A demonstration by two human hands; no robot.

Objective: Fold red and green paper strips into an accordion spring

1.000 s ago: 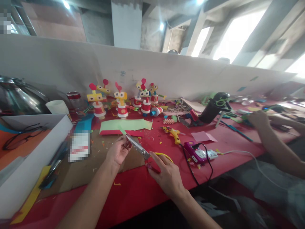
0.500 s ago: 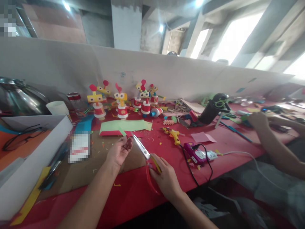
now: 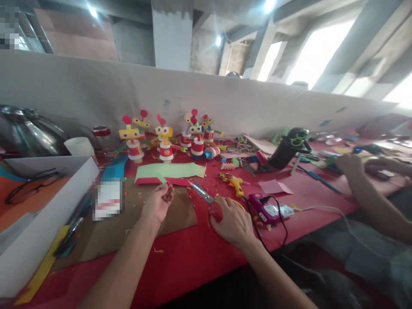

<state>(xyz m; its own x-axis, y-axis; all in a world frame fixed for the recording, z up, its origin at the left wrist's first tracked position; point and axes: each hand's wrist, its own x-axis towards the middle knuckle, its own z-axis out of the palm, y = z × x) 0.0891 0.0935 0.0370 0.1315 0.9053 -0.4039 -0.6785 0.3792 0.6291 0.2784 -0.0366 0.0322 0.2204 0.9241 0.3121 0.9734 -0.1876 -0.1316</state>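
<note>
My left hand point(image 3: 158, 204) is closed, its fingertips pinching a small light-green paper strip point(image 3: 161, 177) above the brown cardboard point(image 3: 128, 231). To its right, my right hand point(image 3: 233, 219) lies palm down over the red and yellow handles of a pair of scissors point(image 3: 202, 192), fingers bent around them. The blades point away to the upper left, low over the red table, and look nearly closed. Just beyond my left hand lie a larger light-green paper sheet point(image 3: 174, 170) and a red paper strip point(image 3: 148, 180).
Several paper-cup figures point(image 3: 165, 148) stand at the back. A yellow glue gun point(image 3: 236, 185) and a purple power strip point(image 3: 264, 209) with cables lie right. A white box point(image 3: 61, 206) and a steel jug point(image 3: 35, 133) are left. Another person's hand point(image 3: 349, 165) works far right.
My right hand has moved right and lower with the scissors, away from my left hand. The left hand with the green strip has shifted slightly left.
</note>
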